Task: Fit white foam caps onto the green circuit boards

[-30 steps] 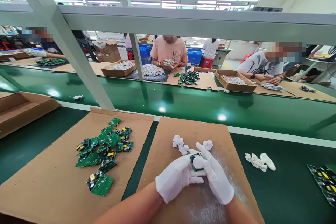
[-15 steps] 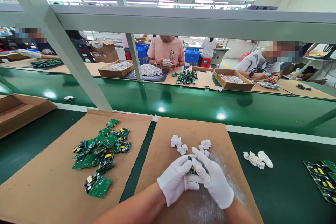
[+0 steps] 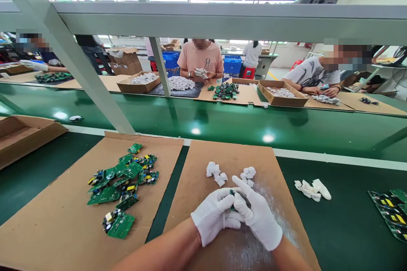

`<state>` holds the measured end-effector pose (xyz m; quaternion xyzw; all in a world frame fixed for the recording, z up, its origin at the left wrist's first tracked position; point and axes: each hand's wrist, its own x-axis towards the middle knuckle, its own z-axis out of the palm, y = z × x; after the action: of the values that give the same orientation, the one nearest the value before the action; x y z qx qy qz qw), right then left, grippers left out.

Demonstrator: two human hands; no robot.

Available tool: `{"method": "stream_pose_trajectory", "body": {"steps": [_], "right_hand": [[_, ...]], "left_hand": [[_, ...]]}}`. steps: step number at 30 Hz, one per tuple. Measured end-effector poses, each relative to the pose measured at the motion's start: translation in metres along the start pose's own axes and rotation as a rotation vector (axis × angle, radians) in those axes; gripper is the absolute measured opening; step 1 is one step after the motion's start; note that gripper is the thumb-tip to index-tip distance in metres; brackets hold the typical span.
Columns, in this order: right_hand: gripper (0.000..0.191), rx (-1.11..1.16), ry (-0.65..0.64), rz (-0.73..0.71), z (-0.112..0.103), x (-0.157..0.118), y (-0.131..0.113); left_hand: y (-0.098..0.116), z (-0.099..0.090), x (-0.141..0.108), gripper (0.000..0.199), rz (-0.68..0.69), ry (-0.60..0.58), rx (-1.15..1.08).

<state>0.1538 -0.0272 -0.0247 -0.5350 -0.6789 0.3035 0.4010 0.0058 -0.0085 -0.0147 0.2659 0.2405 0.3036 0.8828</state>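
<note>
Both of my hands wear white gloves and meet over the brown cardboard sheet (image 3: 203,173) in front of me. Between them is a small green circuit board (image 3: 232,199), mostly covered by the fingers. My left hand (image 3: 214,215) closes on it from the left, thumb on top. My right hand (image 3: 256,214) pinches it from the right, with the index finger stretched past it. Just beyond the fingers lie small white lumps (image 3: 216,173) and a second little group of white pieces (image 3: 248,175). White powder smears the sheet beside my right hand.
To the left, a pile of green circuit boards (image 3: 127,178) covers another cardboard sheet (image 3: 63,216). White cloth pieces (image 3: 313,189) and joined boards (image 3: 389,214) lie right. An open carton (image 3: 28,135) stands far left. A metal frame (image 3: 203,25) crosses ahead; people work beyond the green belt (image 3: 222,123).
My fingers have shifted slightly around the circuit board, and less of it shows now. The piles on the cardboard look the same.
</note>
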Motion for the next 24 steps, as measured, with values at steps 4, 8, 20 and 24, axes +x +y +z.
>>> {"method": "stream_pose_trajectory", "body": {"steps": [4, 8, 20, 24], "right_hand": [[0.050, 0.372, -0.038, 0.121, -0.001, 0.002, 0.001], [0.044, 0.479, -0.130, 0.178, 0.002, 0.005, -0.006], [0.039, 0.421, -0.052, 0.235, 0.008, 0.005, -0.009], [0.046, 0.473, -0.084, 0.213, 0.006, 0.004, -0.008]], "left_hand": [[0.010, 0.001, -0.002, 0.028, -0.010, -0.018, 0.003], [0.016, 0.001, -0.004, 0.028, 0.006, -0.008, 0.048], [0.005, 0.003, 0.003, 0.033, 0.045, 0.045, 0.062], [0.010, 0.005, 0.000, 0.033, 0.108, -0.009, 0.169]]}}
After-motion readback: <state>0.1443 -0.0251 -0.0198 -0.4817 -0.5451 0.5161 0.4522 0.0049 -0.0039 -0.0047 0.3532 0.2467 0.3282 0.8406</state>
